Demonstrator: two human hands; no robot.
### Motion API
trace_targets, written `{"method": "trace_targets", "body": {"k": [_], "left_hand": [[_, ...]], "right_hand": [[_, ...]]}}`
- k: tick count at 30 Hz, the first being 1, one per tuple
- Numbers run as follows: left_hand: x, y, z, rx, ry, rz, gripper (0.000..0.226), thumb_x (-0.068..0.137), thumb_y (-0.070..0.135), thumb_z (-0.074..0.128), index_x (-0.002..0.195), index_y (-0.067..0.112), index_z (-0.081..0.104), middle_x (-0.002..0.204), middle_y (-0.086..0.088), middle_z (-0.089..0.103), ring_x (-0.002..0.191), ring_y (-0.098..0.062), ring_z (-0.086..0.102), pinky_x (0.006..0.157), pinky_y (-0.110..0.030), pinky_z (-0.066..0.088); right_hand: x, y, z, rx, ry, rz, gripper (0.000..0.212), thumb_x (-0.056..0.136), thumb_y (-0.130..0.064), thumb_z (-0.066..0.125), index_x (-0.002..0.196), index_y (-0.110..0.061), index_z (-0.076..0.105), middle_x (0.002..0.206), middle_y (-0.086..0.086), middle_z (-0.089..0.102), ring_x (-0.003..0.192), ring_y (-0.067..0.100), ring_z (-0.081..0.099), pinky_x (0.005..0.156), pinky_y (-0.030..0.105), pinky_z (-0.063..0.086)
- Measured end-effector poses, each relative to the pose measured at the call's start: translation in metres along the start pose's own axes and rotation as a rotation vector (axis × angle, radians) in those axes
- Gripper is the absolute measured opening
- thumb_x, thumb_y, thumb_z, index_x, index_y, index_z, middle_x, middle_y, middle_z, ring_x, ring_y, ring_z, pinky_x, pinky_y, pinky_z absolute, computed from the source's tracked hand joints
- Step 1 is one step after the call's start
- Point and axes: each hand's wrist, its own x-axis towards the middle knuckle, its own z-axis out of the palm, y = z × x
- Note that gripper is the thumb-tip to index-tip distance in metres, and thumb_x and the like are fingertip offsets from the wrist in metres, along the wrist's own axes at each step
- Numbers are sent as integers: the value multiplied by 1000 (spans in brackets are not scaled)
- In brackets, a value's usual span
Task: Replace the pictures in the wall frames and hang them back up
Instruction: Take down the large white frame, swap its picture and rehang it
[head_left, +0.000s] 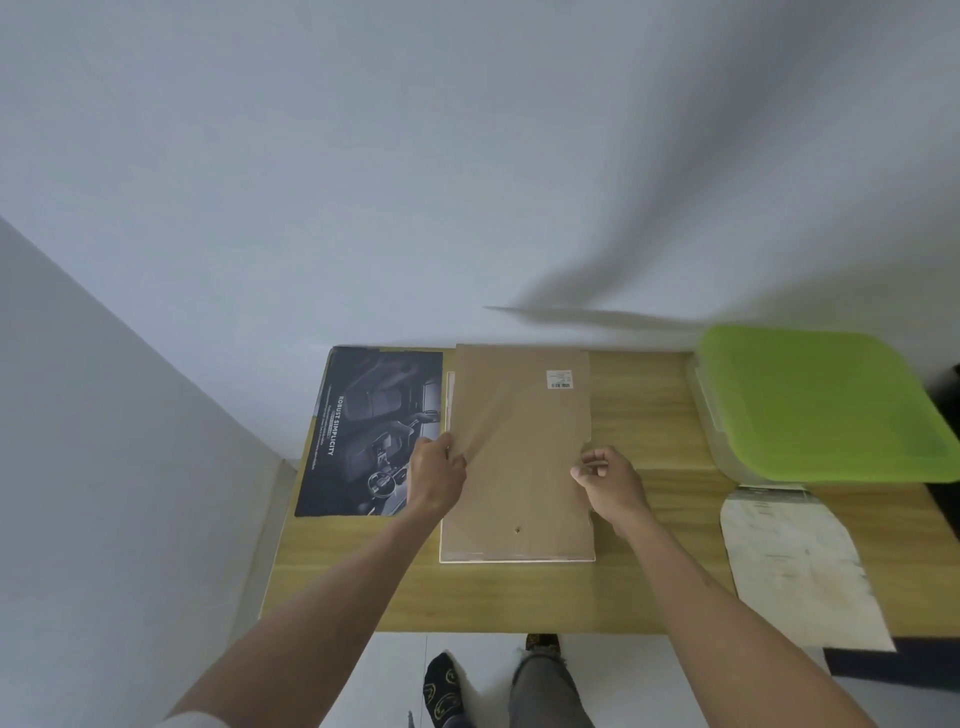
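Note:
A white picture frame (517, 559) lies face down on the wooden table (649, 415). Its brown backing board (524, 441) carries a small white barcode label and is tilted up at the far end. My left hand (435, 475) grips the board's left edge. At the right edge, my right hand (608, 480) has its fingers curled, pinching the board. A dark poster (363, 431) reading "ROBUST SIMPLICITY" lies flat to the left of the frame.
A clear plastic box with a green lid (815, 405) stands at the table's far right. A worn white sheet (800, 566) overhangs the front right edge. White walls close in behind and on the left. My feet show below the table's front edge.

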Motion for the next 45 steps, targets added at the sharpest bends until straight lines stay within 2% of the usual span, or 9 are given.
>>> {"method": "trace_targets", "body": {"k": [5, 9, 14, 18, 25, 28, 34, 39, 45], "left_hand": [[-5, 8, 5, -17, -25, 20, 15, 90, 13, 57, 82, 1, 53, 95, -12, 50, 81, -28, 50, 68, -29, 37], [-5, 29, 19, -59, -72, 48, 12, 88, 10, 58, 81, 1, 56, 91, -11, 48, 74, -22, 46, 54, -19, 31], [-9, 74, 54, -42, -163, 102, 7, 85, 10, 67, 87, 4, 68, 79, -4, 53, 70, -19, 50, 60, -22, 37], [-13, 106, 92, -62, -236, 89, 14, 82, 6, 69, 95, 4, 72, 75, 3, 55, 73, -18, 55, 58, -17, 39], [-8, 133, 146, 67, -208, 0, 8, 73, 1, 55, 79, 3, 61, 92, -14, 60, 77, -29, 61, 65, -36, 56], [-11, 143, 154, 101, -174, -11, 5, 74, -2, 51, 74, 1, 55, 93, -15, 57, 77, -32, 59, 64, -37, 54], [-19, 153, 170, 191, -164, 4, 14, 79, -2, 50, 87, -4, 61, 103, -15, 56, 87, -32, 57, 77, -40, 55], [-28, 161, 179, 300, -227, 3, 11, 81, -5, 47, 77, 5, 50, 113, -15, 49, 95, -33, 53, 75, -37, 50], [-29, 162, 180, 405, -228, 46, 13, 83, -8, 48, 77, 2, 51, 115, -17, 49, 99, -35, 54, 78, -42, 53]], "right_hand": [[-4, 4, -13, -16, 38, -11, 15, 90, -21, 68, 104, -19, 63, 108, 1, 66, 101, 19, 61, 76, 27, 43], [4, 8, -38, -120, 66, -15, 22, 92, -22, 65, 112, -14, 64, 114, 2, 67, 97, 17, 59, 80, 24, 40], [28, 25, -87, -226, 96, 6, 31, 94, -20, 62, 123, -9, 62, 126, 6, 65, 116, 25, 59, 87, 25, 41], [45, 45, -120, -292, 81, 9, 45, 92, -21, 65, 134, -8, 57, 136, 8, 59, 125, 26, 55, 100, 29, 41], [69, 74, -142, -358, -18, -50, 59, 91, -20, 60, 147, -11, 42, 142, 9, 51, 132, 26, 48, 110, 39, 41], [73, 82, -141, -454, 8, -104, 59, 95, -21, 57, 149, -5, 38, 145, 12, 47, 137, 27, 41, 115, 35, 32], [77, 92, -138, -561, 30, -135, 57, 100, -24, 48, 151, -3, 32, 151, 17, 35, 142, 32, 30, 117, 39, 27], [81, 97, -136, -660, 46, -200, 48, 100, -21, 47, 143, 0, 40, 145, 14, 41, 132, 34, 35, 110, 38, 34], [78, 100, -130, -751, 79, -225, 45, 100, -18, 48, 141, 0, 42, 145, 13, 42, 130, 33, 37, 109, 39, 37]]}}
